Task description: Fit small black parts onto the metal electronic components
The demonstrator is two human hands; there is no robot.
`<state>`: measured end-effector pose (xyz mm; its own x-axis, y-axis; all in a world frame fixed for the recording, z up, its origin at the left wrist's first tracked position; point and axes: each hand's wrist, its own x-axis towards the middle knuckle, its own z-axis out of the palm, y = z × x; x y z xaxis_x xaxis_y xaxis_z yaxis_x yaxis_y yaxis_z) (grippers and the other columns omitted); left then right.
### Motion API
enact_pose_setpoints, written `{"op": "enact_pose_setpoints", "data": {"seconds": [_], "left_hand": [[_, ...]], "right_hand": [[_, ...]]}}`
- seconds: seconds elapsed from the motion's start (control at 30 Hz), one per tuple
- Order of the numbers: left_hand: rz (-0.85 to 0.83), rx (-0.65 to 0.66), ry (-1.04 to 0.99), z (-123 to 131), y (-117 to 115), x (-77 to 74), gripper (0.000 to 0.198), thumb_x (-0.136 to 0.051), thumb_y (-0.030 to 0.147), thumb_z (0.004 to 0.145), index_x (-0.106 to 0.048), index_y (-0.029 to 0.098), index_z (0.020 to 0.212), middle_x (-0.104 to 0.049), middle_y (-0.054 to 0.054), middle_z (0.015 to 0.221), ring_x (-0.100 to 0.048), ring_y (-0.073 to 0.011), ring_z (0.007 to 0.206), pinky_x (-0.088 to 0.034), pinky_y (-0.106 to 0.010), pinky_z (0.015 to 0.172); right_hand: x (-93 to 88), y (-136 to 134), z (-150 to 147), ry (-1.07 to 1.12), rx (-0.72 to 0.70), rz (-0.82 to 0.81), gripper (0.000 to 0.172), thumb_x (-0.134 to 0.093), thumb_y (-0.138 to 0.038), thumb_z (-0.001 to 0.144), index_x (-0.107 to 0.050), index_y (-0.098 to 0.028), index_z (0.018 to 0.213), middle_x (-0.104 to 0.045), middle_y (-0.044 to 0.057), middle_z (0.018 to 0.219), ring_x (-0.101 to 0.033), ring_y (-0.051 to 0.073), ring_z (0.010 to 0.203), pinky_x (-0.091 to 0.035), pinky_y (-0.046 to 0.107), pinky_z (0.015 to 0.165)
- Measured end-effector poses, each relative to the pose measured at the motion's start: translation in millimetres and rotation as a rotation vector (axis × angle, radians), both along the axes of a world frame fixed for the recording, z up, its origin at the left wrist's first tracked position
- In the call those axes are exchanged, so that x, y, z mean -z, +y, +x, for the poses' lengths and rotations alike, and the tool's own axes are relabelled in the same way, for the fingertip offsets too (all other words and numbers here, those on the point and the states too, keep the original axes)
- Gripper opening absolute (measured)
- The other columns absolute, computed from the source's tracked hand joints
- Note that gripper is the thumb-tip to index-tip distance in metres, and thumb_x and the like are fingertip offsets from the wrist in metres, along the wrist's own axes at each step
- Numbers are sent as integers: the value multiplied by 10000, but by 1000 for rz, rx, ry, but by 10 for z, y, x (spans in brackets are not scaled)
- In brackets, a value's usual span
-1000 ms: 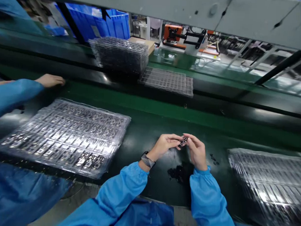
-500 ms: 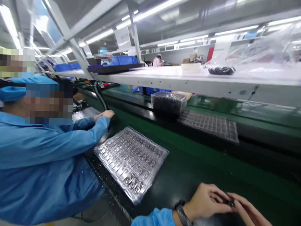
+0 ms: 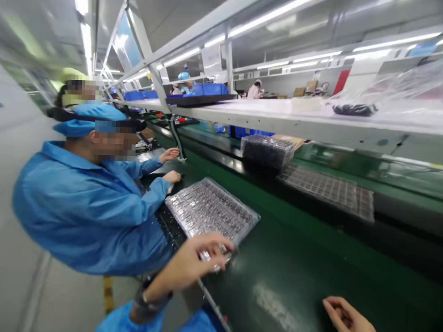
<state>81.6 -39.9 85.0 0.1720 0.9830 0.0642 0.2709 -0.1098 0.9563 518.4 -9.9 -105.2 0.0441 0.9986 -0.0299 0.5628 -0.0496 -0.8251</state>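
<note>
While a co-worker [image 3: 82,200] in blue stood or sat (could not tell which) at the left of the bench [image 3: 298,256], that person's two hands were out over it: the farther one [image 3: 170,155] near a dark strap [image 3: 176,138], the nearer one [image 3: 172,177] just beyond the left corner of a clear tray [image 3: 251,224]. Wearer's left wrist bore a dark band [image 3: 149,296]. Left hand [image 3: 193,262] over the tray's near corner, fingers curled toward the thumb, motion-blurred; could not tell whether a part was pinched at the tips, nor whether they touched the tray. Small metallic parts [image 3: 213,204] lay in the tray in rows, the tray flat on the bench. Farther back, right of the tray: a tall stack [image 3: 267,152] of clear trays, then low grid trays [image 3: 322,189] lying just beside it. Right hand [image 3: 354,323], low at right, well apart from the tray, above or on the bench; fingers curled, thumb close to forefinger, whether on anything could not be told.
</note>
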Motion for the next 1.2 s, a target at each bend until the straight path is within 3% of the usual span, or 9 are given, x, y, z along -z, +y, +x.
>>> {"op": "enact_pose_setpoints", "data": {"seconds": [0.07,0.13,0.2,0.3,0.43,0.6,0.7,0.97,1.2], "left_hand": [[73,-251,173,-468,77,12,394,-798,471,856,-782,183,1124,-767,-48,847,-674,-160,692,-542,-258,668],[120,-424,295,-859,171,164,480,-789,551,816,-772,167,1105,-773,-55,843,-655,-174,670,-534,-278,643],[139,-520,392,-1138,244,378,543,-776,615,784,-765,161,1081,-792,-81,927,-668,-186,685,-536,-295,646],[171,-562,508,-1328,299,646,520,-727,628,816,-766,171,1060,-797,-94,1000,-688,-200,732,-542,-308,665],[227,-475,640,-1282,310,806,380,-671,521,908,-774,190,1063,-789,-81,981,-704,-216,805,-557,-325,714],[364,-310,820,-1048,324,901,228,-660,351,968,-772,202,1099,-790,-84,1098,-703,-262,1055,-560,-410,967],[393,-257,932,-953,352,949,191,-644,302,983,-782,203,1071,-796,-83,1052,-691,-279,1024,-569,-431,935],[473,-255,952,-1002,359,1040,332,-542,414,1054,-799,206,1081,-781,-105,1026,-703,-265,965,-581,-422,889],[462,-164,906,-1055,316,1144,422,-612,550,1007,-774,212,1201,-777,-104,1248,-640,-327,1283,-510,-543,1106]], "right_hand": [[13,-6,-24,-100,-69,-25,529,-621,-730,771,-764,-225,843,-614,11,570,-606,191,518,-490,267,528],[1,-9,-31,-159,-100,-55,537,-584,-725,783,-756,-224,867,-600,9,569,-594,197,522,-471,281,535],[-25,-4,-23,-194,-99,-76,540,-563,-724,788,-745,-224,878,-592,9,570,-590,203,532,-459,289,544],[-53,4,-2,-216,-82,-92,534,-554,-729,797,-726,-229,874,-593,11,574,-589,209,542,-445,291,546],[-39,-10,10,-216,-77,-97,528,-550,-735,818,-708,-237,892,-605,13,582,-587,210,542,-442,288,545],[-15,-29,3,-230,-78,-88,515,-548,-737,845,-694,-246,895,-591,4,582,-577,208,535,-438,288,535],[-28,-36,-8,-236,-73,-82,513,-546,-737,858,-695,-247,897,-589,3,579,-569,205,521,-430,286,521],[-65,-68,-44,-215,-49,-96,516,-533,-731,854,-692,-243,906,-587,-4,573,-572,202,513,-424,285,527],[-84,-75,-73,-200,-55,-95,519,-523,-734,862,-685,-243,904,-583,-5,568,-569,202,507,-414,290,524]]}}
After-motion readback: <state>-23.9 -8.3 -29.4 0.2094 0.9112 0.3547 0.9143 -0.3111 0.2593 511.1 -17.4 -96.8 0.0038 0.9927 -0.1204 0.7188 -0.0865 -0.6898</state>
